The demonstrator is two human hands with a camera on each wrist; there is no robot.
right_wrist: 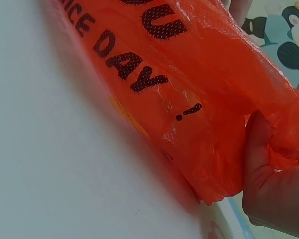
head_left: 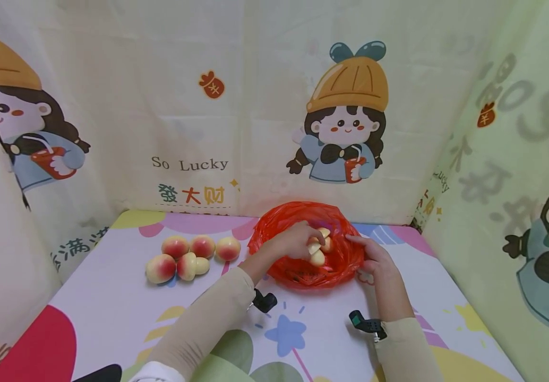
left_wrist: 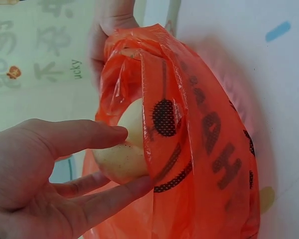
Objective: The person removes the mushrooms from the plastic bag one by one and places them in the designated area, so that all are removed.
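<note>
A red plastic bag [head_left: 303, 278] with black lettering stands with its mouth spread wide. My left hand [head_left: 300, 241] reaches into the mouth. In the left wrist view, that hand's thumb and fingers pinch a pale toy mushroom [left_wrist: 120, 162], partly hidden behind the bag's edge. More cream toy mushrooms [head_left: 317, 258] lie inside the bag beside the fingers. At the bag's right side, my right hand [head_left: 377, 257] grips the rim, its thumb outside against the plastic in the right wrist view; its other fingers are mostly hidden there.
Left of the bag, several red-and-cream toy mushrooms [head_left: 161, 269] lie in a loose cluster, one on its side with its stem showing. A patterned cloth [head_left: 322, 323] covers the table. Printed curtains [head_left: 265, 106] enclose its back and sides. A black object [head_left: 100, 374] pokes in at the bottom left.
</note>
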